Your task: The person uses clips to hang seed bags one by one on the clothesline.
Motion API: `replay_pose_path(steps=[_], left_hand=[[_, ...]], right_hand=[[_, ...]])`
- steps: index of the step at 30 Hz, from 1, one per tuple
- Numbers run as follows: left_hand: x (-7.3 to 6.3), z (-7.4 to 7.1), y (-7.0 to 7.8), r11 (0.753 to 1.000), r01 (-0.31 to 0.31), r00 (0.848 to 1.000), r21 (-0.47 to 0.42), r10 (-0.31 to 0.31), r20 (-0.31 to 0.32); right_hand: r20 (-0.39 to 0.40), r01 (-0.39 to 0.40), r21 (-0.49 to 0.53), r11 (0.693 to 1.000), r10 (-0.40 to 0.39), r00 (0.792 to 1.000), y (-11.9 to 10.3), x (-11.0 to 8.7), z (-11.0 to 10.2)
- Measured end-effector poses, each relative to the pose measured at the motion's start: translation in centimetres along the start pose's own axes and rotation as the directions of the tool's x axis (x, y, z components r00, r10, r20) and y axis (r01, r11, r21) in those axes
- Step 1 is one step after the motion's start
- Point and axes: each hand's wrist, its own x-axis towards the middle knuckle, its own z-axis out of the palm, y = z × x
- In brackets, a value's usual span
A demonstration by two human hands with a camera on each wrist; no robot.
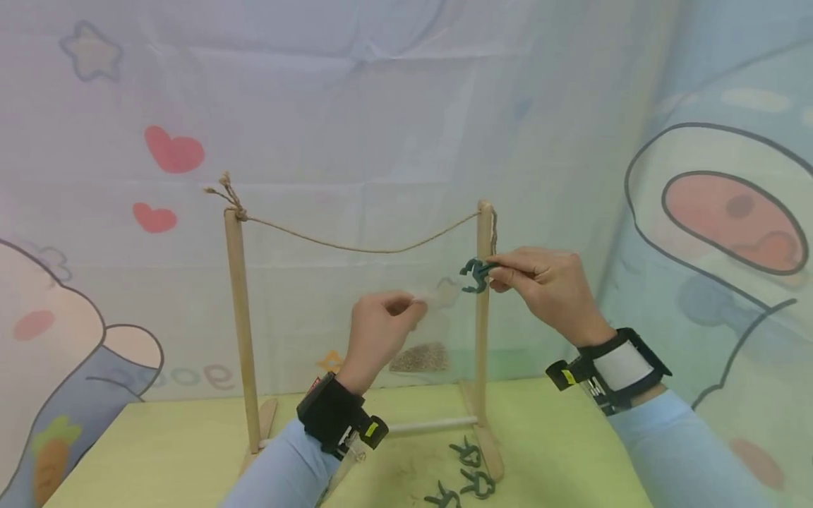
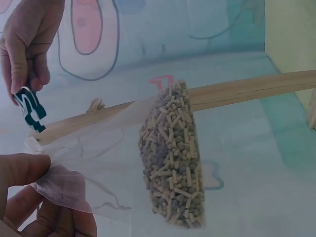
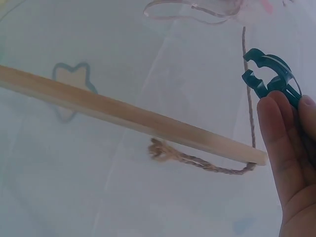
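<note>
Three green spring clamps (image 1: 475, 482) lie on the table (image 1: 559, 437) between five and six o'clock, in the head view alone; only the left-wrist view separates the pellets (image 2: 170, 163) inside the sheer drawstring bag (image 2: 123, 153). The left hand (image 1: 381, 335) pinches the bag's neck, pellets at its four o'clock. Well apart, the right hand (image 1: 549, 293) pinches a fourth clamp (image 1: 480, 275), its jaws gaping toward nine.

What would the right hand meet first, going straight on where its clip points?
Likely the mesh bag, near the top pinched in the left hand; depth is unclear, so the green clip might pass in front.
</note>
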Motion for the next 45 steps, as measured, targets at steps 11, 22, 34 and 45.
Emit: replay_pose_path(steps=[11, 22, 34, 45], left_hand=[[3.4, 1.1, 2.4, 0.996, 0.091, 0.991, -0.020, -0.092, -0.094], [4.6, 2.4, 2.0, 0.986, 0.148, 0.979, -0.071, -0.156, -0.134], [5.0, 3.8, 1.4, 0.981, 0.161, 0.973, -0.107, -0.176, -0.151], [5.2, 3.9, 2.4, 0.968, 0.165, 0.968, -0.190, -0.195, -0.157]], right_hand=[[0.017, 0.085, -0.149, 0.985, -0.083, 0.996, 0.1, 5.5, -0.4], [0.085, 0.109, -0.211, 0.971, -0.093, 0.992, 0.7, 7.6, -0.3], [0.201, -0.100, -0.170, 0.980, 0.134, 0.970, 0.9, 7.5, -0.4], [0.218, -0.252, -0.010, 0.968, 0.248, 0.944, 0.3, 7.5, -0.8]])
